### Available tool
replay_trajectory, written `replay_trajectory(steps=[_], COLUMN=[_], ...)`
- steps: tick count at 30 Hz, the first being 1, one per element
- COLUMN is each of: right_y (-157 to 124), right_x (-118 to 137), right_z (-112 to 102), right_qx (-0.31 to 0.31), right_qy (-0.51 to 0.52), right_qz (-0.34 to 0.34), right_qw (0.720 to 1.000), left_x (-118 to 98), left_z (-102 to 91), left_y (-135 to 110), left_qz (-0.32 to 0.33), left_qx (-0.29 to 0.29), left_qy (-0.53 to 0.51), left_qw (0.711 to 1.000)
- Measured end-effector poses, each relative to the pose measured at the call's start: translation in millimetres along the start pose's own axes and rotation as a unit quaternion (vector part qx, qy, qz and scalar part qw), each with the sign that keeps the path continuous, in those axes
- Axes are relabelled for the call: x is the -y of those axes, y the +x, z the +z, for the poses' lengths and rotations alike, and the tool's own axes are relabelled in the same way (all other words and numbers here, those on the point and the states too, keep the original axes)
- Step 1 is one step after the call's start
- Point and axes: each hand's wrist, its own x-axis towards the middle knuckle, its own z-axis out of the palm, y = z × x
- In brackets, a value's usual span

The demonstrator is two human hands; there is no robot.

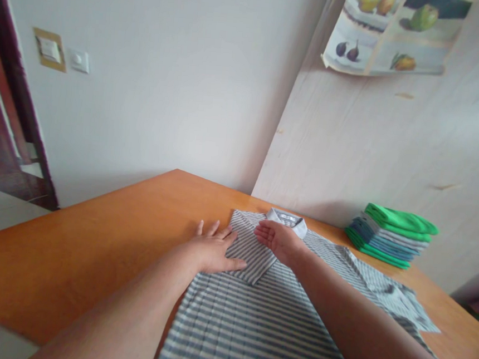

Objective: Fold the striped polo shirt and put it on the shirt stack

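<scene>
A grey-and-white striped shirt [260, 326] lies spread on the table, its light collar [302, 228] at the far end. The sleeve on the left is folded inward over the body. My left hand [215, 253] rests with fingers spread at the left edge of that folded sleeve, partly on the bare table. Just below the collar is my right hand [278, 240], its fingers stretched out over the folded part; it grips nothing. Whether the right palm touches the cloth I cannot tell. The shirt's other sleeve extends out to the right, partly behind my right forearm.
A stack of folded green, blue and grey clothes [389, 237] stands at the back right of the orange-brown table [135, 220]. Behind it are a white wall [180, 85] and a pale board with fruit pictures [397, 34]. A dark red door frame [22, 71] is at far left.
</scene>
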Motion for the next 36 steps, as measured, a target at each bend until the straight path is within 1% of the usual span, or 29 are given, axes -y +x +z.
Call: replay_trajectory(steps=[2, 5, 8, 11, 16, 19, 24, 29, 36], right_y=[12, 22, 28, 38, 65, 80, 95, 97, 95], right_x=[-2, -3, 3, 9, 14, 13, 5, -2, 5], right_z=[0, -1, 5, 22, 55, 66, 66, 64, 66], right_qx=[-0.020, -0.030, -0.028, -0.009, 0.013, 0.016, 0.008, 0.004, 0.008], right_qy=[0.045, 0.049, 0.058, 0.073, 0.102, 0.111, 0.118, 0.126, 0.131], right_qz=[0.038, 0.048, 0.049, 0.045, 0.043, 0.049, 0.068, 0.067, 0.060], right_qw=[0.998, 0.997, 0.997, 0.996, 0.994, 0.992, 0.991, 0.990, 0.990], left_x=[1, 1, 0, -1, 0, -2, -5, -4, -6], left_z=[1.3, 1.9, 1.4, 2.0, 5.0, 3.4, -1.3, -0.5, -1.9], left_y=[1, 0, -1, -1, 0, -2, -5, -5, -6], left_qz=[0.004, 0.004, 0.005, 0.007, 0.009, 0.006, 0.001, 0.006, 0.005], left_qx=[-0.001, -0.002, -0.002, -0.007, -0.022, -0.021, -0.013, -0.015, -0.013], left_qy=[0.000, -0.005, -0.012, -0.017, -0.017, -0.016, -0.022, -0.024, -0.031], left_qw=[1.000, 1.000, 1.000, 1.000, 1.000, 1.000, 1.000, 1.000, 0.999])
